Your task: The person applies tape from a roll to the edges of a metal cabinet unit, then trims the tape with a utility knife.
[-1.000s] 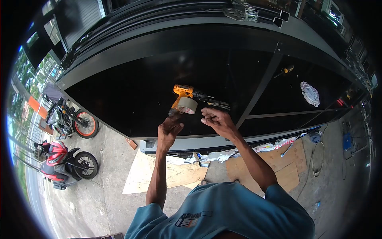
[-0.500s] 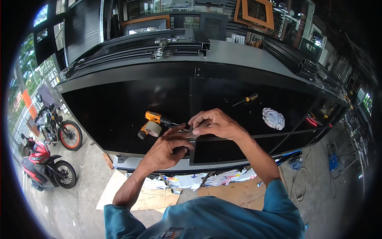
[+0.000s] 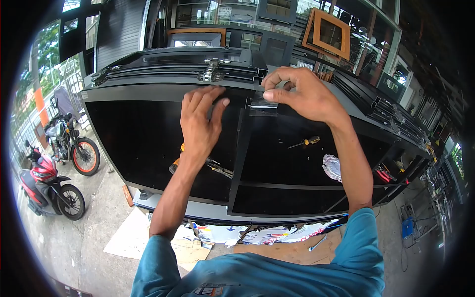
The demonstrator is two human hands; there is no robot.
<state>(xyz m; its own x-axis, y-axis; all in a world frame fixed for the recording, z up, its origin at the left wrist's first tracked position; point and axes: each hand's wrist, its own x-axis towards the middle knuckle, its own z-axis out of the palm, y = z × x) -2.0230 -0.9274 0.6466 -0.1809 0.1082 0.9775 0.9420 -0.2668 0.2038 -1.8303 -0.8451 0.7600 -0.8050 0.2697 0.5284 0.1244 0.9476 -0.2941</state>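
Note:
My right hand pinches a small clear plastic piece between thumb and fingers, over the far edge of a black cabinet frame lying on its back. I cannot make out whether the piece is a bag or a strip. Left of it, my left hand hovers over the dark panel with its fingers apart and nothing in them. Under my left forearm, a yellow and black power drill is mostly covered. A yellow-handled screwdriver lies on the panel to the right, near a crumpled whitish wad.
Black metal profiles with a hinge-like fitting lie along the far side. Red-handled pliers sit in the right compartment. Two motorbikes stand on the floor at left. Cardboard sheets lie below the near edge.
Both hands have moved from the near crossbar to the far edge of the frame. The left hand has come away from the right, which carries the clear plastic piece. The camera view has shifted.

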